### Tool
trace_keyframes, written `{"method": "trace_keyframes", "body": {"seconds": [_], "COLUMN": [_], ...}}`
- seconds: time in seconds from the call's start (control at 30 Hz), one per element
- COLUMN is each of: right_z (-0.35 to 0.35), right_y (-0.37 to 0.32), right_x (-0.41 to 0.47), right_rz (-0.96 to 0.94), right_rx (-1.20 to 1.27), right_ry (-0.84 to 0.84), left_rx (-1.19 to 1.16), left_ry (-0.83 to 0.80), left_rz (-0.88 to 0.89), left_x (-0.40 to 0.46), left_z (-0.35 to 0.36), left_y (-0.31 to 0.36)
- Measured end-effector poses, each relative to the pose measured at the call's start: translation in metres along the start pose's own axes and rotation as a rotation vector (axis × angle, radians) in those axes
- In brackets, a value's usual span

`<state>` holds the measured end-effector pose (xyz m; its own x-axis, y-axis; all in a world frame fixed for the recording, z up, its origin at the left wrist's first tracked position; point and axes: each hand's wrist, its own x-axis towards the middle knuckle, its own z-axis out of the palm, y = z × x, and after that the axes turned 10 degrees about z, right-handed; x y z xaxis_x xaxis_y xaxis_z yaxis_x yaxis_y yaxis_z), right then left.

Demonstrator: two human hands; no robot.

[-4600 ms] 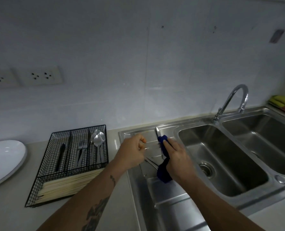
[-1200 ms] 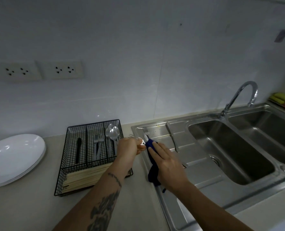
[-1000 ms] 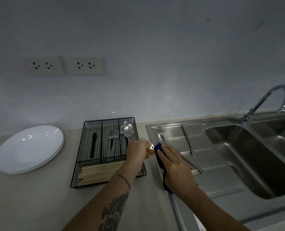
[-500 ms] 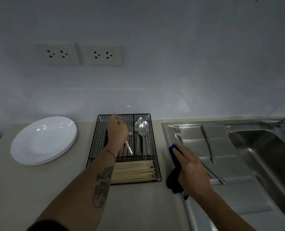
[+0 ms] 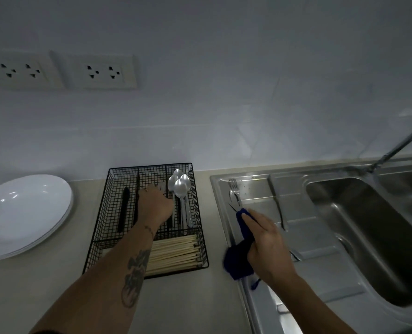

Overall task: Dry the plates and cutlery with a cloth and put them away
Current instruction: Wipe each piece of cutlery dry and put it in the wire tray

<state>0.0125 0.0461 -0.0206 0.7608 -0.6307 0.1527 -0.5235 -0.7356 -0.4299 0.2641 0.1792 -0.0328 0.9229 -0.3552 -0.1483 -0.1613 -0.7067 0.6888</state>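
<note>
Two hands are at work and each carries its own risk, as I read it. My left hand (image 5: 155,206) is down inside the middle compartment of the black wire cutlery basket (image 5: 195,239), at about ten o'clock from the blue cloth (image 5: 242,247); its fingers are curled downward among the forks, but I cannot tell whether they hold a piece or have let it go. If it lifts out carelessly, a knuckle or fingertip could catch the mesh divider and tip the basket, or knock the spoons (image 5: 181,186) lying in the compartment just to its three o'clock side. My right hand (image 5: 266,247) is closed around the cloth, gripping it over the left rim of the steel drainboard (image 5: 320,239); the cloth hangs partly over the rim towards the worktop (image 5: 43,290). A fork (image 5: 233,186) and what looks like a knife tip beside it lie on the drainboard at twelve o'clock from that hand, touching or nearly touching the cloth. Reaching for them through the cloth, I could slide them on the wet steel, or meet the blade edge blind. Another long utensil (image 5: 281,213) lies at two o'clock, easy to nudge towards the sink basin (image 5: 369,237). The stacked white plates (image 5: 24,213) sit well apart at nine o'clock, out of harm.
</note>
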Motion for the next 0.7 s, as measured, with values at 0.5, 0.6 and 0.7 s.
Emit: {"method": "trace_keyframes", "body": {"seconds": [0.5, 0.6, 0.7], "right_z": [-0.027, -0.030, -0.031], "right_y": [0.054, 0.065, 0.070], "right_x": [-0.001, 0.000, 0.000], "right_rz": [0.138, 0.141, 0.150], "right_rx": [0.016, 0.019, 0.042], "right_ry": [-0.004, -0.015, -0.017], "left_rx": [0.092, 0.132, 0.142], "left_ry": [-0.133, -0.220, -0.228], "left_rz": [0.521, 0.441, 0.378], "left_x": [0.000, 0.012, 0.028], "left_z": [0.094, 0.115, 0.134], "left_y": [0.101, 0.115, 0.123]}}
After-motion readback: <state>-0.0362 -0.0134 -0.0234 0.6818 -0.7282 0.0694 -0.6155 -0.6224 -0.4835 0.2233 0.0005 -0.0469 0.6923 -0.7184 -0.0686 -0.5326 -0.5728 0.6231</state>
